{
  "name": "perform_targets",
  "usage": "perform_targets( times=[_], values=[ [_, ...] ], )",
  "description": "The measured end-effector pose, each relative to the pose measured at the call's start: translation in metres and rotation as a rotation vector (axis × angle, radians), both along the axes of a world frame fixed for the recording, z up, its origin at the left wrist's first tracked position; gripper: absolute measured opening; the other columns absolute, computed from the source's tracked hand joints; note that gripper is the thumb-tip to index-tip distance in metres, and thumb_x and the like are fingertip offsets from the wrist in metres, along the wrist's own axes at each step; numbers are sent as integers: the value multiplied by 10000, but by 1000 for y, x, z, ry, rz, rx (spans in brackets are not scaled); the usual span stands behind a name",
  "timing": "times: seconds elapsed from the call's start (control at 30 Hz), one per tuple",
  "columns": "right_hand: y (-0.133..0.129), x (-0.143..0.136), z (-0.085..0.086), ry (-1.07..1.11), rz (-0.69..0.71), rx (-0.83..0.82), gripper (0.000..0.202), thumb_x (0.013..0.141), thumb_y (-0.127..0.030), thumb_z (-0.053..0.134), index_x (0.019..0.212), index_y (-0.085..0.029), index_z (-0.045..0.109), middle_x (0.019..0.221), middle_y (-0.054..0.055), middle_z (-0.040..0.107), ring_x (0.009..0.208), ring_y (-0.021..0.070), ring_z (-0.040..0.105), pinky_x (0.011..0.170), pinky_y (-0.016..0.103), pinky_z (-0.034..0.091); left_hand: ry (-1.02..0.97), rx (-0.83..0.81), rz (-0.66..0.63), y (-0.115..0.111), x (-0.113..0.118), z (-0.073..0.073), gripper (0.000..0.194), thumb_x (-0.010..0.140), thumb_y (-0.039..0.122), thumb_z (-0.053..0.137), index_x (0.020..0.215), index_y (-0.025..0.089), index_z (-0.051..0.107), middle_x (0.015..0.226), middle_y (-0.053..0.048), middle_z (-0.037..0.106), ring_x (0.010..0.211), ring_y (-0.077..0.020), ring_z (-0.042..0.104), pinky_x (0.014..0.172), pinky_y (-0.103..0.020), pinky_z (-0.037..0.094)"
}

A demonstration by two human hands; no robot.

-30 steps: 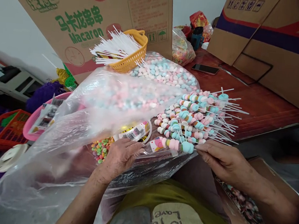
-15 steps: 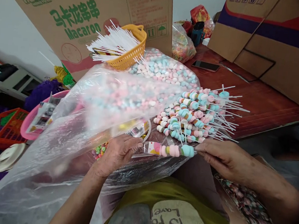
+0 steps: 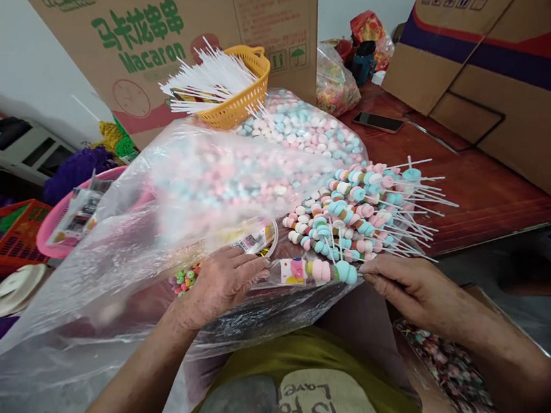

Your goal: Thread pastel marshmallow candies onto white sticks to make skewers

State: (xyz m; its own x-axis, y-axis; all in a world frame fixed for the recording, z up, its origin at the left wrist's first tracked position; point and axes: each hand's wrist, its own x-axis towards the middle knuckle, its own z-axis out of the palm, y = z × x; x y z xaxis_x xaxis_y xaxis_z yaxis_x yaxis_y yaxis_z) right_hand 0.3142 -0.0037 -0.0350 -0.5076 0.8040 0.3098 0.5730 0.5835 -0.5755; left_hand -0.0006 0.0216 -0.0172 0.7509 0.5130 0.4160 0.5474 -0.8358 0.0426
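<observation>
A skewer of pink, green and blue marshmallow candy (image 3: 330, 271) spans the gap between my hands, low over the plastic sheet. My right hand (image 3: 397, 286) pinches its stick just beyond the blue end. At the other end, my left hand (image 3: 224, 283) grips a clear plastic wrapper (image 3: 293, 271) with a pink and yellow print, which covers part of the skewer. Right behind lies a pile of similar candy skewers (image 3: 348, 207), sticks pointing right. Small colourful round candies (image 3: 185, 278) sit beside my left hand, near a round tub (image 3: 273, 235) holding more printed wrappers.
A large clear bag of pastel candies (image 3: 307, 128) fills the middle. On it rests a yellow basket (image 3: 247, 100) of white sticks. Cardboard boxes (image 3: 294, 13) stand behind and at right. A phone (image 3: 378, 122) lies on the red table; a pink basket (image 3: 53, 230) is at left.
The printed wrapper has slid further to the right along the skewer, covering more of the candy. My left hand has shifted slightly right with it; the right hand stays nearly in place.
</observation>
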Motion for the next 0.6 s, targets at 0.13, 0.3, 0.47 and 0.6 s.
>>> perform_targets(
  times=[0.13,0.3,0.47,0.6],
  values=[
    [-2,10,1,26,-146,74,145,866,-209,479,910,-220,617,804,27,662,696,160,615,599,257,466,-155,-96,23,-1,-8,-10,166,885,206,462,1003,156,568,803,-62,686,660,-145,586,598,-258,457],
    [-14,-2,-1,422,-377,-104,109,845,-298,542,906,-251,620,799,4,642,696,163,600,617,273,488,-354,-219,108,-6,-14,-21,168,883,192,472,1018,180,572,830,-44,660,756,-134,614,681,-254,482],
    [-15,-64,-20,962,-350,-672,315,699,-384,701,927,-198,591,690,-30,559,547,99,524,511,228,452,-332,-312,185,-15,7,-23,160,896,199,432,952,166,579,797,-26,653,704,-121,598,635,-227,462],
    [-8,-109,-25,1096,-111,-832,432,589,-347,773,939,-196,570,805,-11,593,690,122,560,628,252,480,-330,-428,240,-25,28,-27,210,910,231,391,827,161,571,673,0,597,604,-108,544,570,-210,428]
  ],
)
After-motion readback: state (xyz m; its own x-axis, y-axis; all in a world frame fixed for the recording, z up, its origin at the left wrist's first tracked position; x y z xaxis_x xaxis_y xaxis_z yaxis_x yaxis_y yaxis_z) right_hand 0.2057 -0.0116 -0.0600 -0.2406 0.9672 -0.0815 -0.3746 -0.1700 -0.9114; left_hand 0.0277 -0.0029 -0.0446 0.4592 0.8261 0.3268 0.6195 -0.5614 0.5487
